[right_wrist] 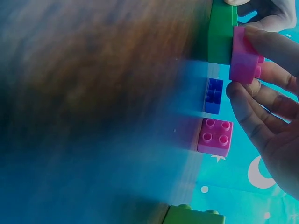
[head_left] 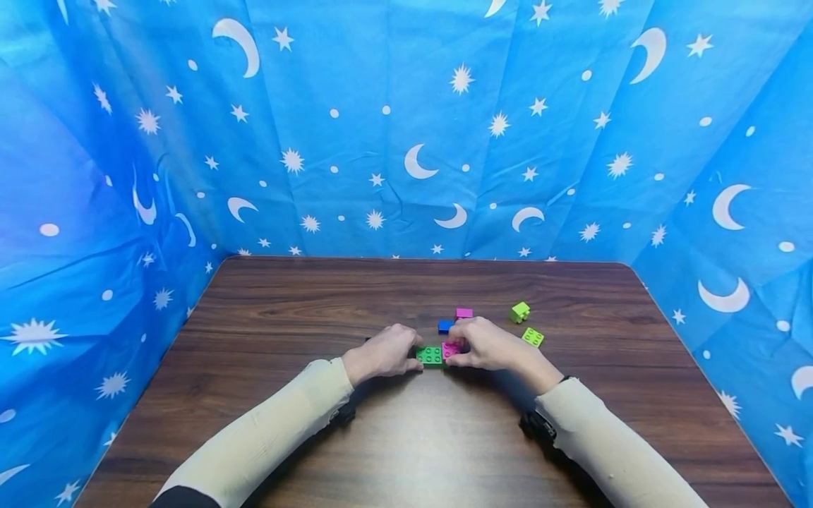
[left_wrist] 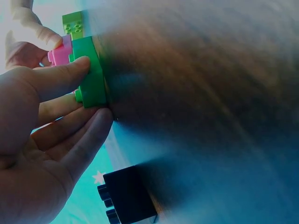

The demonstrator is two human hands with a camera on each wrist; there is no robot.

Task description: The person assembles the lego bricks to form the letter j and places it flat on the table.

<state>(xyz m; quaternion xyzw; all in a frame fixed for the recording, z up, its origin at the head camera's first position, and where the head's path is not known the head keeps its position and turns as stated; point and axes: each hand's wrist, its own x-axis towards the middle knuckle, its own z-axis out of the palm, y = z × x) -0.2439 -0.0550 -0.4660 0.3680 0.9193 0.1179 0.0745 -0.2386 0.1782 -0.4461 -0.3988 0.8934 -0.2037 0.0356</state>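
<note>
My left hand (head_left: pixel 386 351) holds the long green brick (head_left: pixel 430 356) at its left end, thumb on the near side and fingers on the far side. Studs on this brick face up, and it lies low over the table. At its right end, a pink brick (right_wrist: pixel 243 58) sits against the studded top, reaching past the end in the right wrist view. My right hand (head_left: pixel 488 346) pinches that pink brick between thumb and fingers. Just beyond the right hand are a blue brick (right_wrist: pixel 213 95) and a second pink brick (right_wrist: pixel 216 136).
Two lime-green bricks, one tipped over (head_left: pixel 520 312) and one with studs up (head_left: pixel 533 337), lie right of the right hand. A black brick (left_wrist: pixel 128 193) stands beyond the left hand. Blue cloth (head_left: pixel 381 141) with moons and stars hangs around the wooden table (head_left: pixel 286 296).
</note>
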